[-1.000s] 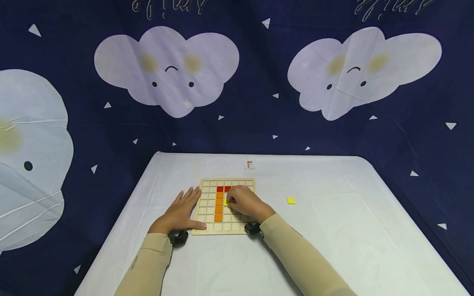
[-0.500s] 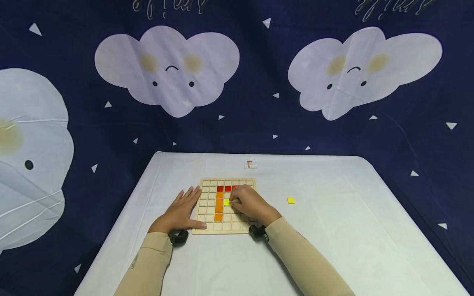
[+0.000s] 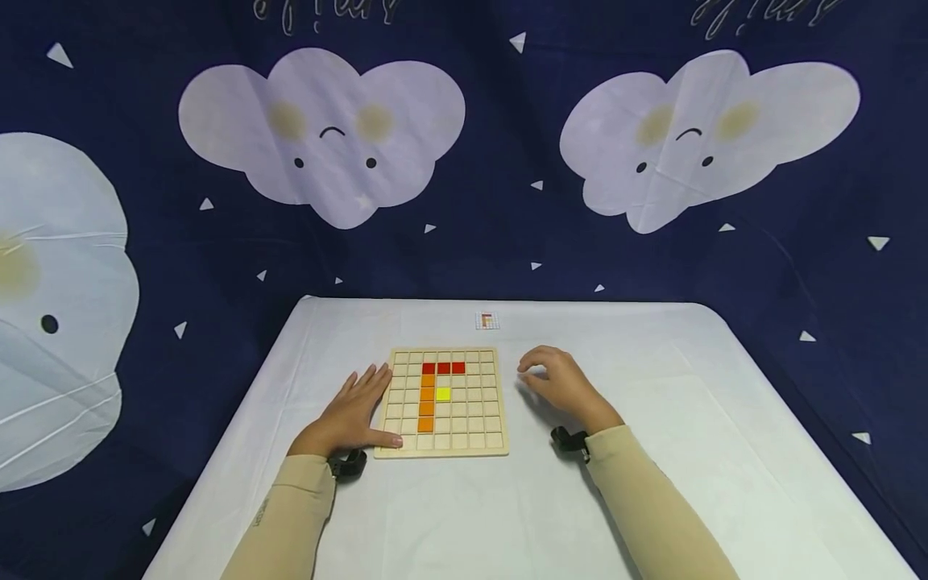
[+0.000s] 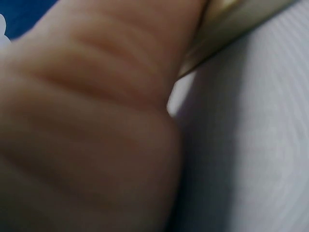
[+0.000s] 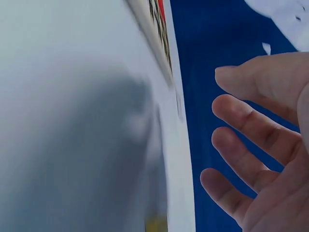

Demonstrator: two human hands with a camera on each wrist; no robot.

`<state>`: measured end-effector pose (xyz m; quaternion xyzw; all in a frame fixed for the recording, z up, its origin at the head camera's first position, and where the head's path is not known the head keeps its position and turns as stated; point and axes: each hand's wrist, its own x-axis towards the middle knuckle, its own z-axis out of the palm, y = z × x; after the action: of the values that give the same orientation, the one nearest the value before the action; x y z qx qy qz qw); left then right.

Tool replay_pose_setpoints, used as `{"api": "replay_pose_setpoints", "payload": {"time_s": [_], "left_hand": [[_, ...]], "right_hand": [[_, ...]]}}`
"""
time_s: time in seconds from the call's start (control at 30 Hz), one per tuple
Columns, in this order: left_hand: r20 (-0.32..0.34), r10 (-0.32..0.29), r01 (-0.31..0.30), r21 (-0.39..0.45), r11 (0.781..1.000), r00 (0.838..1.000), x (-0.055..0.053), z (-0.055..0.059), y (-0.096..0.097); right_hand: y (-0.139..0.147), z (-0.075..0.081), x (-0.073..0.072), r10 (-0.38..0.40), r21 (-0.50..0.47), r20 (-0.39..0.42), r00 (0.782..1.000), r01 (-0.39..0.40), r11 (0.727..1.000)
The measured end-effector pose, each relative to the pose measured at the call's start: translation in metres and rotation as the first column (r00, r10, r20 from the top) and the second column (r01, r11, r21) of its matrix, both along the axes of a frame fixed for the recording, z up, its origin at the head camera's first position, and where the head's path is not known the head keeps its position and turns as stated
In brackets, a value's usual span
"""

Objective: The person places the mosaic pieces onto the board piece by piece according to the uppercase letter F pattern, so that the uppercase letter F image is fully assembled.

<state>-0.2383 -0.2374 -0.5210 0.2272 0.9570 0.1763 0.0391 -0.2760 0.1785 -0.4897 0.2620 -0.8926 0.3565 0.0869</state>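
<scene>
A square wooden grid board lies on the table. Three red tiles form a row in it, and several orange tiles run down below the leftmost red one. Beside that column sits a yellow tile. My left hand rests with spread fingers at the board's left edge, the thumb on its lower left corner. To the right of the board my right hand hovers over the table, fingers loosely bent and holding nothing. A loose yellow tile shows at the bottom of the right wrist view; in the head view the hand hides it.
A small printed card with a coloured grid pattern lies beyond the board. The white-covered table reaches back to a dark blue curtain printed with clouds.
My right hand has let go of the yellow tile in the grid and moved right, off the board, over the place of the loose yellow tile. The left hand stays put.
</scene>
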Motion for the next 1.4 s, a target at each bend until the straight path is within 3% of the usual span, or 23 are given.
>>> {"api": "replay_pose_setpoints", "payload": {"time_s": [0.23,0.5,0.67,1.4], "left_hand": [[-0.004,0.004,-0.004,0.004,1.0,1.0,0.0,0.0,-0.001],[-0.017,0.0,0.001,0.006,1.0,1.0,0.0,0.001,0.0],[-0.017,-0.002,0.003,0.008,1.0,1.0,0.0,0.001,-0.001],[-0.015,-0.004,0.004,0.008,1.0,1.0,0.0,-0.001,0.0]], "right_hand": [[0.046,0.0,0.004,-0.019,0.014,0.03,0.999,0.018,1.0],[0.076,-0.009,0.006,0.008,0.052,0.082,0.997,-0.012,0.999],[0.085,-0.014,0.009,-0.012,0.076,0.123,0.992,0.003,0.997],[0.091,-0.024,0.01,-0.001,0.069,0.053,0.999,-0.002,0.998]]}}
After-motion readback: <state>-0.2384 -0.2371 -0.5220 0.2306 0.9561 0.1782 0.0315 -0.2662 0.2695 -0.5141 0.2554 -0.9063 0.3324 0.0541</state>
